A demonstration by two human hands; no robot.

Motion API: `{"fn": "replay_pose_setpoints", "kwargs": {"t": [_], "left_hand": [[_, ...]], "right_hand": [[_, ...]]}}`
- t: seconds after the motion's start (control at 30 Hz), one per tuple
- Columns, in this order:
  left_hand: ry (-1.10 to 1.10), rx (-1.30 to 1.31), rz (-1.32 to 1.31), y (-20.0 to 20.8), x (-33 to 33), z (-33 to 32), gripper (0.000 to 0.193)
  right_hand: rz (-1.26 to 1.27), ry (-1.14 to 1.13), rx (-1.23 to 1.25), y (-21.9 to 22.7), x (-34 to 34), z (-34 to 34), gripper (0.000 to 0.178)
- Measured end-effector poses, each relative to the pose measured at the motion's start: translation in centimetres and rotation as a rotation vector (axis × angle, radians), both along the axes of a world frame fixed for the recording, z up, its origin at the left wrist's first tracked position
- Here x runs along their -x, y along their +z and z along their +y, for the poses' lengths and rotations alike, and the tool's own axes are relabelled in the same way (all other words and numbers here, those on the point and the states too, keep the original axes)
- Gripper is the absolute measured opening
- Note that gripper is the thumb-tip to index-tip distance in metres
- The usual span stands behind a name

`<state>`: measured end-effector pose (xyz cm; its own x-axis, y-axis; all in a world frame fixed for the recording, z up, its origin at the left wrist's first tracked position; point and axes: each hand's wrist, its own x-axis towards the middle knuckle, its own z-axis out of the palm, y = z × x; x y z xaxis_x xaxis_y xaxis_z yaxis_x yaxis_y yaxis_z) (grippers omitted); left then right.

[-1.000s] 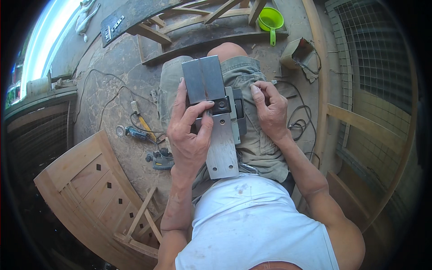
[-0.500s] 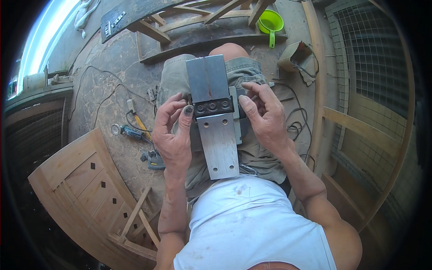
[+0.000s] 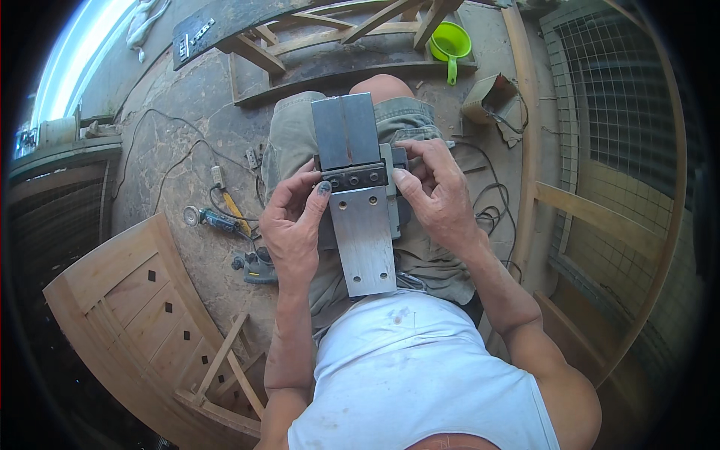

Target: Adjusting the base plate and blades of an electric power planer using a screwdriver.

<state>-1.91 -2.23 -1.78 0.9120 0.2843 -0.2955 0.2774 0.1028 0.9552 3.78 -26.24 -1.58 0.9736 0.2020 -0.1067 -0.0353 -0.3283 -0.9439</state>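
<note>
An electric hand planer [image 3: 365, 244] lies upside down across my lap, its two metal sole plates facing up. Between the plates sits the dark cutter block [image 3: 355, 180] with three bolts in a row. My left hand [image 3: 291, 229] is closed at the block's left end, thumb on its near corner and fingertips at the side. At the opposite end, my right hand [image 3: 441, 187] is bent inward, its thumb tip against the block's edge and its index finger by the planer's side. What the other right fingers touch is hidden.
A teal angle grinder [image 3: 219, 220] and another power tool [image 3: 257, 268] lie on the floor to the left, near a carved wooden door panel [image 3: 154, 315]. Cords trail on both sides. Ahead are a wooden frame [image 3: 315, 49], a green dipper [image 3: 450, 41] and a cardboard box [image 3: 484, 101].
Both hands have come inward to the ends of the cutter block, where before they were held slightly apart from it. The planer has stayed in place on my lap.
</note>
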Motion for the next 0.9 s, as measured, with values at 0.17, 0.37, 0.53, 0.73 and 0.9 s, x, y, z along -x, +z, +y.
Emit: {"fn": "replay_pose_setpoints", "kwargs": {"t": [0.17, 0.37, 0.53, 0.73, 0.9], "left_hand": [[0.025, -0.010, -0.025, 0.4, -0.1, -0.5, 0.029], [0.122, 0.019, -0.012, 0.2, 0.2, -1.2, 0.027], [0.117, -0.020, 0.005, 0.2, 0.4, -1.2, 0.026], [0.096, 0.040, -0.035, -0.2, 0.4, -0.8, 0.023], [0.098, 0.051, -0.035, -0.6, 0.4, -0.7, 0.021]], "right_hand": [[-0.065, 0.054, 0.151, 0.2, -0.9, 0.4, 0.037], [-0.076, 0.067, 0.213, 0.6, -1.5, 0.8, 0.038], [0.101, 0.113, 0.131, 0.6, -2.5, 0.0, 0.038], [0.185, 0.105, 0.067, 0.3, -2.5, 0.0, 0.039], [0.177, 0.087, 0.030, 0.0, -2.3, 0.1, 0.038]]}}
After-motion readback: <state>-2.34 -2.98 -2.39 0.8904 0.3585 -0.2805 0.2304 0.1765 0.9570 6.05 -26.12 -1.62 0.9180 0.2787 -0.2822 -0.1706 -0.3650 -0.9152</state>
